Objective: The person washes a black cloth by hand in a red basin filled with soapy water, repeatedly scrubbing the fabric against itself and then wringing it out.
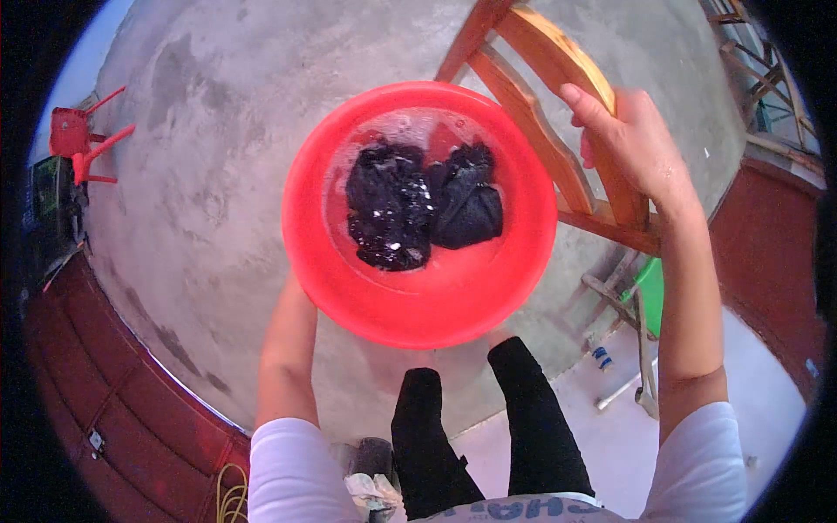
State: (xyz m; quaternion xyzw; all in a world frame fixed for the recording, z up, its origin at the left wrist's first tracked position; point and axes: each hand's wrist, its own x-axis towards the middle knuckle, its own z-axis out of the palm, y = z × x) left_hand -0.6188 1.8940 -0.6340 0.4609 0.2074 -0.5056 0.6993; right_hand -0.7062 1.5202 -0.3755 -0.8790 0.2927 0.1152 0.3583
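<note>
A round red plastic basin (418, 314) is in front of me, with water and soaked black cloth (390, 209) inside. A second dark cloth bundle (467, 206) lies in the water beside it. White specks of foam or glare show on the wet fabric. At the right, my right hand (624, 137) is wrapped around the back of a wooden chair (556, 55), thumb on the near side. My left forearm reaches under the basin's near left rim, which hides the left hand. Whether the basin rests on the chair's seat cannot be seen.
A red plastic chair (72, 131) stands far left. Dark red metal panels (118, 386) line the lower left, beside a coiled yellow hose (230, 493). At the lower right are a green object (650, 294) and a metal frame (644, 353). A dark bin (374, 457) stands near my legs.
</note>
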